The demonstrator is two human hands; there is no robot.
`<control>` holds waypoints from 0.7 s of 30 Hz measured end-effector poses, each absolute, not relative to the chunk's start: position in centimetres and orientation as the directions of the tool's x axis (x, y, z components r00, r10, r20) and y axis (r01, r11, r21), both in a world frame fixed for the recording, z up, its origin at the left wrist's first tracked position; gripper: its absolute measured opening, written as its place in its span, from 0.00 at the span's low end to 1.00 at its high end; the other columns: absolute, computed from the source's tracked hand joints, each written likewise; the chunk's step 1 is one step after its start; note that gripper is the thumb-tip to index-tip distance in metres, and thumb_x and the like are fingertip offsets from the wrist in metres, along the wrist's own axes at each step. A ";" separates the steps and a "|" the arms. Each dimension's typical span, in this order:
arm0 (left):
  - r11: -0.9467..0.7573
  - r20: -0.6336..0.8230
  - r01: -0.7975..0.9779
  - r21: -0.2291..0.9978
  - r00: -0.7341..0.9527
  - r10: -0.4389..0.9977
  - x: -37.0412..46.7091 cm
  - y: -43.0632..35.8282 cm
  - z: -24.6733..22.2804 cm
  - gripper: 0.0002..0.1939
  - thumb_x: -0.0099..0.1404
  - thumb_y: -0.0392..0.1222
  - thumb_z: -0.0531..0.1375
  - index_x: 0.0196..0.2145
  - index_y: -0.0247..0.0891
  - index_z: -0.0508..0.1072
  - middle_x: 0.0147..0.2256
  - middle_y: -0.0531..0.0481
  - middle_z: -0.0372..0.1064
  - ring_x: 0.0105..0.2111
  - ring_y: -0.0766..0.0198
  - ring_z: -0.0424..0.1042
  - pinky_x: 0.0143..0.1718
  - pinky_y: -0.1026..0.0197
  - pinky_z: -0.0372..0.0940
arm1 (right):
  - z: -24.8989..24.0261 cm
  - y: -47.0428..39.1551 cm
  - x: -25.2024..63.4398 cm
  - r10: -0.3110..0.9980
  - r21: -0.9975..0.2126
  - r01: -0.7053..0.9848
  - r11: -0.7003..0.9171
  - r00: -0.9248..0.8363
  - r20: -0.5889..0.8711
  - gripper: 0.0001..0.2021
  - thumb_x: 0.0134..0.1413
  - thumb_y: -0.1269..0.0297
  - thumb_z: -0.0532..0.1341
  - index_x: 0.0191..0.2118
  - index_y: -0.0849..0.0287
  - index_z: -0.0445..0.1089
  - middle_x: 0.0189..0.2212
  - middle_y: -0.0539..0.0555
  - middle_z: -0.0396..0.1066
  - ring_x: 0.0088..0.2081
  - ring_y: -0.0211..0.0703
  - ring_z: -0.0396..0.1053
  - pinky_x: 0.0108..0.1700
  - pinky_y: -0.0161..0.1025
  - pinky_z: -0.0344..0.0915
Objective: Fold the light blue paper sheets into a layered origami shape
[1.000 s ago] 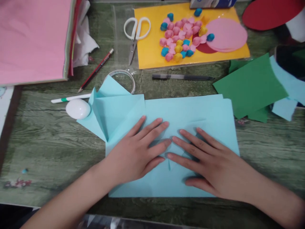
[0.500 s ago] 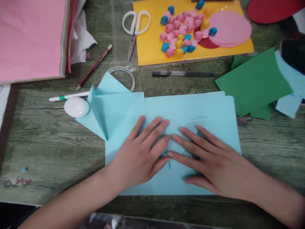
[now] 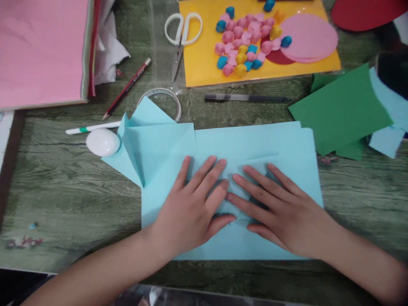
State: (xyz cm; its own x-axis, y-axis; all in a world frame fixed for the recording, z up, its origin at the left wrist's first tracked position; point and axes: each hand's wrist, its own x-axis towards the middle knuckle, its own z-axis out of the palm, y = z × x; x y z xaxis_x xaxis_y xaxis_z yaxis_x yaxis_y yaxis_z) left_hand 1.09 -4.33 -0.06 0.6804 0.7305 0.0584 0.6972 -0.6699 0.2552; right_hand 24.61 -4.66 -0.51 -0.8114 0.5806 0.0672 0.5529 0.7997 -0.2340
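Note:
Light blue paper sheets (image 3: 248,142) lie on the table in front of me. My left hand (image 3: 194,204) rests flat on them with fingers spread. Just beside it, my right hand (image 3: 277,208) also lies flat, fingers apart, its fingertips close to the left hand's. Under and between the fingers shows a small piece or cut edge of blue paper, mostly hidden. A folded light blue paper (image 3: 156,144) overlaps the sheets' upper left corner. Against its left side sits a white egg-shaped object (image 3: 103,142).
Behind lie a roll of tape (image 3: 177,104), a pencil (image 3: 127,88), scissors (image 3: 181,40) and a black pen (image 3: 245,98). Small coloured paper pieces (image 3: 237,34) cover a yellow sheet (image 3: 200,68). Green paper (image 3: 344,110) is at right, a pink paper stack (image 3: 41,51) at left.
My right hand has shifted slightly up the paper. My left hand has moved a little to the right, its thumb reaching further toward the right hand.

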 end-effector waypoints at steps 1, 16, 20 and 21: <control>-0.670 0.060 0.698 0.253 0.680 0.731 1.1 -4.3 -0.1 0.26 0.69 0.58 0.50 0.51 0.33 0.66 0.63 0.36 0.54 0.64 0.45 0.51 0.62 0.32 0.45 | -0.5 -4.6 24.6 0.582 -0.230 0.555 0.799 -0.811 0.063 0.26 0.64 0.56 0.52 0.65 0.54 0.54 0.66 0.58 0.49 0.67 0.58 0.44 0.63 0.62 0.44; -0.648 0.031 0.707 0.281 0.669 0.743 1.1 -4.3 -0.1 0.27 0.68 0.58 0.51 0.52 0.33 0.65 0.64 0.32 0.50 0.65 0.43 0.48 0.61 0.32 0.44 | -0.5 -4.4 24.9 0.569 -0.228 0.548 0.805 -0.821 0.037 0.28 0.63 0.54 0.53 0.66 0.53 0.52 0.67 0.58 0.48 0.67 0.58 0.44 0.63 0.61 0.46; -0.614 0.029 0.737 0.281 0.633 0.773 1.0 -4.3 -0.2 0.34 0.66 0.61 0.53 0.58 0.31 0.59 0.65 0.35 0.49 0.66 0.43 0.44 0.62 0.33 0.41 | -0.6 -4.4 24.9 0.569 -0.238 0.546 0.803 -0.821 0.038 0.28 0.63 0.53 0.53 0.66 0.53 0.52 0.67 0.58 0.47 0.67 0.58 0.44 0.63 0.61 0.45; -0.610 0.037 0.741 0.280 0.626 0.779 1.0 -4.3 -0.2 0.36 0.65 0.62 0.53 0.60 0.30 0.57 0.65 0.35 0.50 0.66 0.43 0.43 0.63 0.33 0.40 | -0.5 -4.4 24.9 0.570 -0.240 0.546 0.803 -0.821 0.040 0.28 0.63 0.53 0.53 0.66 0.53 0.52 0.67 0.58 0.47 0.67 0.58 0.44 0.63 0.61 0.45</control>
